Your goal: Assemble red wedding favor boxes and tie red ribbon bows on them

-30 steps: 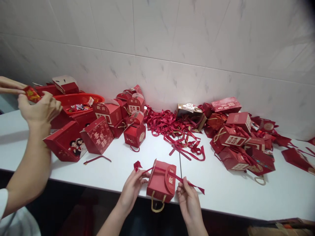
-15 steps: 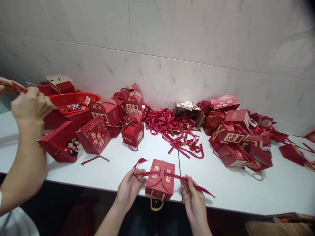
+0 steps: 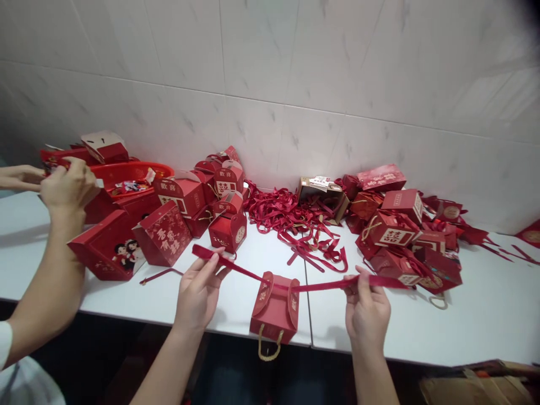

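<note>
A small red gift box [image 3: 275, 315] with a gold rope handle [image 3: 270, 356] stands at the table's front edge. A dark red ribbon [image 3: 324, 286] runs through its two top flaps, which are lifted upright. My left hand [image 3: 198, 292] pinches one end of the ribbon, up and left of the box. To the right of the box, my right hand [image 3: 368, 304] pinches the other end, whose tail sticks out past my fingers. The ribbon is stretched between both hands, and neither hand touches the box itself.
Loose red ribbons [image 3: 278, 211] lie heaped behind the box. Filled boxes [image 3: 396, 233] are piled at right; more boxes [image 3: 179, 194] and a red basin [image 3: 162, 169] of sweets stand at left. A co-worker's hands [image 3: 70, 185] work there. A cardboard box [image 3: 476, 388] sits lower right.
My hands have moved apart and slightly up, drawing the ribbon out to both sides. The box's flaps have risen from nearly flat. The co-worker's hands have moved lower, over the basin's left side.
</note>
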Action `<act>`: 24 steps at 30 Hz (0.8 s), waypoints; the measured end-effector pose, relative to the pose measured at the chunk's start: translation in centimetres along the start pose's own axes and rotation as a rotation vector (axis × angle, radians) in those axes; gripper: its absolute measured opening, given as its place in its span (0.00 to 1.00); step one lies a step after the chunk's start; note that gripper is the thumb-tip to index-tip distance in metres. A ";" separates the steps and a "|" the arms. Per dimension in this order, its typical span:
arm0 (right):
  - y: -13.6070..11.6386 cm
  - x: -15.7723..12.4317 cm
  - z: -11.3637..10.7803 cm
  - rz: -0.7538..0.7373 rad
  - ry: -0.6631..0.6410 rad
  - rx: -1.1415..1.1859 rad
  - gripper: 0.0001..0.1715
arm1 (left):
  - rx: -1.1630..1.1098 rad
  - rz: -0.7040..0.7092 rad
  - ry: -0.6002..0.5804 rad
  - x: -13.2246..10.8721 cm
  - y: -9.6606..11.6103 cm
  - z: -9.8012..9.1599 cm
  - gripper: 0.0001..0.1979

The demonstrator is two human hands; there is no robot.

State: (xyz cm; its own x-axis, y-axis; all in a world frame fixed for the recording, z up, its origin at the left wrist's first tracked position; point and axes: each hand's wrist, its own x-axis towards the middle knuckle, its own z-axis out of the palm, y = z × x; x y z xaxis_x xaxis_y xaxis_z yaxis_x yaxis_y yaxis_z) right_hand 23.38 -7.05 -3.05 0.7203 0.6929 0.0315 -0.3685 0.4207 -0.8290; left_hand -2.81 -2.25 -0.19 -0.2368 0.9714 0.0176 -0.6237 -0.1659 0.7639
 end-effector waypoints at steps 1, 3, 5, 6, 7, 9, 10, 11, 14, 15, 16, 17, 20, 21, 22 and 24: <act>-0.6 0.3 0.6 -0.050 -0.022 -0.030 0.18 | 0.031 0.035 -0.052 0.2 0.5 0.6 0.05; -1.7 1.0 1.8 -0.140 -0.071 -0.098 0.18 | 0.114 0.090 -0.157 0.4 1.4 1.8 0.08; -2.6 1.5 3.0 -0.218 -0.132 -0.152 0.17 | 0.214 0.144 -0.230 0.7 2.2 2.9 0.10; -3.1 1.7 3.6 -0.247 -0.171 -0.163 0.17 | 0.261 0.173 -0.254 0.9 2.4 3.5 0.11; -3.5 1.9 4.3 -0.267 -0.214 -0.166 0.17 | 0.301 0.199 -0.271 1.0 2.6 4.0 0.11; -4.2 2.0 5.5 -0.283 -0.298 -0.162 0.17 | 0.343 0.240 -0.305 1.1 2.9 5.1 0.11; -4.5 1.9 6.1 -0.281 -0.340 -0.160 0.18 | 0.352 0.249 -0.327 1.1 3.0 5.6 0.12; -4.8 1.8 6.6 -0.268 -0.386 -0.162 0.18 | 0.358 0.256 -0.349 1.1 3.1 6.2 0.12; -5.7 1.3 8.0 -0.202 -0.516 -0.152 0.17 | 0.411 0.271 -0.418 0.9 3.5 7.7 0.12; -5.9 1.1 8.4 -0.175 -0.550 -0.141 0.16 | 0.447 0.267 -0.446 0.8 3.6 8.2 0.13; -6.1 0.8 8.8 -0.148 -0.579 -0.132 0.16 | 0.480 0.264 -0.474 0.6 3.7 8.7 0.15; -6.3 0.6 9.1 -0.126 -0.605 -0.129 0.15 | 0.508 0.262 -0.504 0.5 3.8 9.1 0.16; -6.6 0.0 10.1 -0.099 -0.661 -0.168 0.15 | 0.517 0.273 -0.578 -0.2 3.9 10.1 0.15; -6.6 -0.2 10.4 -0.094 -0.670 -0.196 0.15 | 0.496 0.270 -0.596 -0.4 3.9 10.3 0.14; -6.6 -0.3 10.6 -0.087 -0.678 -0.230 0.14 | 0.475 0.257 -0.616 -0.6 3.9 10.5 0.15; -6.7 -0.6 10.9 -0.068 -0.713 -0.298 0.14 | 0.453 0.222 -0.657 -1.0 3.7 10.7 0.25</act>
State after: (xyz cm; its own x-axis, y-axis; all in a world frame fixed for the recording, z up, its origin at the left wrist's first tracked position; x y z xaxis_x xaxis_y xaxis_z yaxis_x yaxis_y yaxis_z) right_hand 19.01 -3.96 8.56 0.1463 0.9231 0.3555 -0.0908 0.3704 -0.9244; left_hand 3.09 -1.98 9.57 0.2521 0.8488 0.4647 -0.2197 -0.4174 0.8818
